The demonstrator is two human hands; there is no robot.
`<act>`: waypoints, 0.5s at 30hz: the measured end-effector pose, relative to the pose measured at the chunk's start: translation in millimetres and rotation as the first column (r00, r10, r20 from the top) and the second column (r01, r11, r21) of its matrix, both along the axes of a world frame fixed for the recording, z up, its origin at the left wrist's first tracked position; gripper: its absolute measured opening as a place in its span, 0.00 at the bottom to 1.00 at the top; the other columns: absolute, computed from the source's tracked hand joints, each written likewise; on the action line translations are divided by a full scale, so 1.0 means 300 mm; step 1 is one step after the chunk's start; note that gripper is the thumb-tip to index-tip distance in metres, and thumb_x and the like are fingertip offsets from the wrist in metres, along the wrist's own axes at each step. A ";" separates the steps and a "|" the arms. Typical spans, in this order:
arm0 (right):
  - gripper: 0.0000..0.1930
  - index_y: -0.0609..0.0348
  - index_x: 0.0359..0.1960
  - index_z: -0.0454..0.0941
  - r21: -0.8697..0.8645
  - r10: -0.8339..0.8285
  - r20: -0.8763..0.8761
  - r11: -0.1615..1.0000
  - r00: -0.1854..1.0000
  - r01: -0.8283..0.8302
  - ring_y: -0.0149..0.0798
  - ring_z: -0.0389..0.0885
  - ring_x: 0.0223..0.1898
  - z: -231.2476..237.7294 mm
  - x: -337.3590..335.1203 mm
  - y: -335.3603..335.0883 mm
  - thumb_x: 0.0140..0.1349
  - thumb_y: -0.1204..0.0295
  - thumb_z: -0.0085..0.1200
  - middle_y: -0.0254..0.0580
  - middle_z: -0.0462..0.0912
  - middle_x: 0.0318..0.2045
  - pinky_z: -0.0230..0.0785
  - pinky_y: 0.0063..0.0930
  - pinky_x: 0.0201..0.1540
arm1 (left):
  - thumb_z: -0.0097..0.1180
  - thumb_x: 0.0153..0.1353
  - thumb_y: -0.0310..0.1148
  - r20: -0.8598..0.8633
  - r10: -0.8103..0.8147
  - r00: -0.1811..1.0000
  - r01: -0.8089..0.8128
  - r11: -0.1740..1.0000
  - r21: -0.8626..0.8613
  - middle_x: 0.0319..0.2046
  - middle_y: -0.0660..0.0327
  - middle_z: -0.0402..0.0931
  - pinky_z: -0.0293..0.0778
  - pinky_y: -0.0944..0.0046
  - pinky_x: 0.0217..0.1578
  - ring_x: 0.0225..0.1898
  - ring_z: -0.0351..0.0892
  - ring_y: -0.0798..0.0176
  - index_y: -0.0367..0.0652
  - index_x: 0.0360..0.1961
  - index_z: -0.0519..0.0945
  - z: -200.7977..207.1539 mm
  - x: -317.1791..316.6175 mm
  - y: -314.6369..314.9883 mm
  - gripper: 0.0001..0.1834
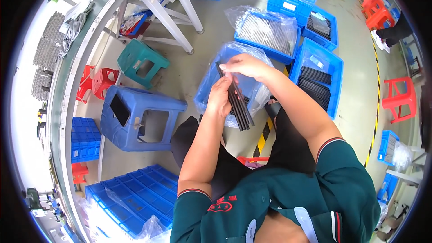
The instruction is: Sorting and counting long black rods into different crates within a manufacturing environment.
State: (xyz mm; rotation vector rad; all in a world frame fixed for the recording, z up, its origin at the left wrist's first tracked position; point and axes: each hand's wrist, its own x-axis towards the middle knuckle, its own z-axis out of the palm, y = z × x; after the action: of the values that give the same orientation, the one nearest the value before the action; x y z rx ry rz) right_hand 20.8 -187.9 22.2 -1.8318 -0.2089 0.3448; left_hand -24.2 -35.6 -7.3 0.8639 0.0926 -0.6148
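Observation:
A bundle of several thin black rods (239, 107) slants through my hands, upper ends near my fingers and lower ends toward my knees. My left hand (219, 95) is closed around it. My right hand (246, 66) reaches over from the right, its fingers bent together at the upper end of a rod; the fingertips partly hide what they pinch. Beneath both hands stands a blue bin lined with clear plastic (204, 85); a few dark rods show inside it. To the right, another blue bin (334, 81) holds stacks of similar black rods.
A blue stool (130, 126) with a black phone (119, 110) on it stands left, near a green stool (146, 60). Beyond the lined bin is a blue bin of silvery rods (265, 33). Blue crates (139, 193) lie lower left, beside a long workbench (67, 108).

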 end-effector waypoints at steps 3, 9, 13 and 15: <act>0.14 0.55 0.23 0.78 0.201 0.004 -0.287 0.978 0.958 0.056 0.23 0.68 0.17 -0.012 0.014 0.021 0.58 0.59 0.54 0.30 0.75 0.16 0.46 0.20 0.15 | 0.48 0.63 0.48 0.008 -0.102 0.995 0.101 0.992 0.078 0.22 0.64 0.67 0.68 0.64 0.24 0.22 0.67 0.67 0.41 0.30 0.71 0.011 -0.004 0.020 0.19; 0.16 0.57 0.21 0.76 0.349 -0.755 -0.150 0.564 0.638 0.749 0.28 0.59 0.10 -0.049 0.214 -0.253 0.58 0.58 0.50 0.32 0.66 0.12 0.48 0.26 0.12 | 0.52 0.61 0.48 -0.128 -0.396 0.909 0.380 0.916 -0.130 0.27 0.62 0.69 0.69 0.62 0.24 0.24 0.67 0.65 0.41 0.29 0.73 0.030 -0.068 0.004 0.19; 0.15 0.55 0.22 0.73 0.326 -0.584 -0.307 0.678 0.752 0.659 0.23 0.55 0.10 -0.008 0.138 -0.223 0.61 0.59 0.48 0.28 0.63 0.11 0.42 0.20 0.10 | 0.52 0.61 0.47 -0.067 -0.259 0.964 0.250 0.961 -0.119 0.32 0.58 0.74 0.75 0.57 0.32 0.32 0.76 0.58 0.40 0.32 0.73 0.024 -0.061 0.060 0.18; 0.15 0.56 0.24 0.72 0.306 -0.339 -0.365 0.836 0.867 0.456 0.22 0.53 0.10 0.007 0.049 -0.111 0.59 0.58 0.53 0.27 0.62 0.12 0.42 0.18 0.11 | 0.48 0.62 0.49 -0.023 -0.185 0.982 0.182 0.978 -0.107 0.34 0.57 0.73 0.75 0.52 0.38 0.39 0.76 0.52 0.42 0.33 0.73 -0.007 -0.042 0.085 0.19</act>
State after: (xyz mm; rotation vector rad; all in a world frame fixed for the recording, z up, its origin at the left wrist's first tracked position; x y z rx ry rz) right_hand 35.6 -221.0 24.3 -1.3649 0.3053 0.2539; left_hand -36.9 -10.0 -9.4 0.7660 0.0105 -0.8003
